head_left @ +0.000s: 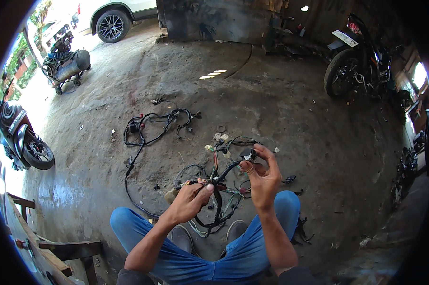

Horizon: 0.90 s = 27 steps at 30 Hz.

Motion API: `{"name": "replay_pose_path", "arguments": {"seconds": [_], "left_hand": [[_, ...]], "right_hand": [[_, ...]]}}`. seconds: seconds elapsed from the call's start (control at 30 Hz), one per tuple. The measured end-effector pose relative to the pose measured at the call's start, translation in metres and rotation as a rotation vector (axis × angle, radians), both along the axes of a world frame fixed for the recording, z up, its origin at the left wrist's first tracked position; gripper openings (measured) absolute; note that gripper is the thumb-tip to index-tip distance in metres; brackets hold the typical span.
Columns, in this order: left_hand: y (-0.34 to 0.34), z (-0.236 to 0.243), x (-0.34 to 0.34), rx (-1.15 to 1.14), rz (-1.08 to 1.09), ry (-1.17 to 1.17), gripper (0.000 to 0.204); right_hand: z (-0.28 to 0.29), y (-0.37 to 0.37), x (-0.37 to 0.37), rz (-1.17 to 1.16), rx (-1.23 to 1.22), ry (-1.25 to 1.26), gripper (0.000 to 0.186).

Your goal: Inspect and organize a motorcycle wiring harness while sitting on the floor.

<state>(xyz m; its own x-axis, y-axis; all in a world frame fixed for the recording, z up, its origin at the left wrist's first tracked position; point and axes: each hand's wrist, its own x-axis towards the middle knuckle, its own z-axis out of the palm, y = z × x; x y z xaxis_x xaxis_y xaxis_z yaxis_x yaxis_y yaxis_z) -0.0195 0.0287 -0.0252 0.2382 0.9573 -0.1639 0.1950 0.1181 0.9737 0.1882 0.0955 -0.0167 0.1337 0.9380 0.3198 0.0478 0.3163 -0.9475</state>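
Head view: the operator sat low with the knees apart, and a wiring harness (219, 202) lay in front, between the knees. Its upper part was held in both hands; the other branches spread toward the concrete floor (328, 156). The left hand (190, 203) was closed, thumb over fingers, on the junction where several coloured wires and taped sections met. This grip presumably steadied the harness at the point from which its branches fanned out. The right hand (265, 178) was raised higher, with thumb and fingers narrowed on the end of a taped branch (230, 168), next to a dark connector (247, 154); the exact contact point could not be told. Holding that end away from the junction probably kept the branch separate from the loose wires.

White connectors (221, 137) lay just beyond the hands. Farther forward and to the left, a black cable loop (141, 130) rested on the floor, its tail running back toward the left knee; whether it joined the held harness could not be determined. The floor apparently gave the long branches room to lie spread out.
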Motion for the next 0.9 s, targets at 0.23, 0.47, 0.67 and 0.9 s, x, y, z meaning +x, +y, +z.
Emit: {"name": "replay_pose_path", "arguments": {"seconds": [0.23, 0.47, 0.67, 0.9], "left_hand": [[0.001, 0.002, 0.017, -0.205, 0.397, -0.463, 0.050], [-0.002, -0.010, 0.020, 0.187, 0.481, 0.146, 0.052], [0.001, -0.001, 0.021, 0.285, 0.547, 0.334, 0.046], [0.006, 0.007, 0.020, 0.294, 0.543, 0.318, 0.048]], "right_hand": [[-0.032, -0.016, -0.013, 0.486, -0.795, 0.550, 0.047], [-0.027, -0.042, -0.042, 0.375, -0.460, 0.301, 0.019], [-0.026, -0.041, -0.040, 0.466, -0.575, 0.393, 0.015], [-0.022, -0.037, -0.027, 0.516, -0.622, 0.568, 0.016]]}}
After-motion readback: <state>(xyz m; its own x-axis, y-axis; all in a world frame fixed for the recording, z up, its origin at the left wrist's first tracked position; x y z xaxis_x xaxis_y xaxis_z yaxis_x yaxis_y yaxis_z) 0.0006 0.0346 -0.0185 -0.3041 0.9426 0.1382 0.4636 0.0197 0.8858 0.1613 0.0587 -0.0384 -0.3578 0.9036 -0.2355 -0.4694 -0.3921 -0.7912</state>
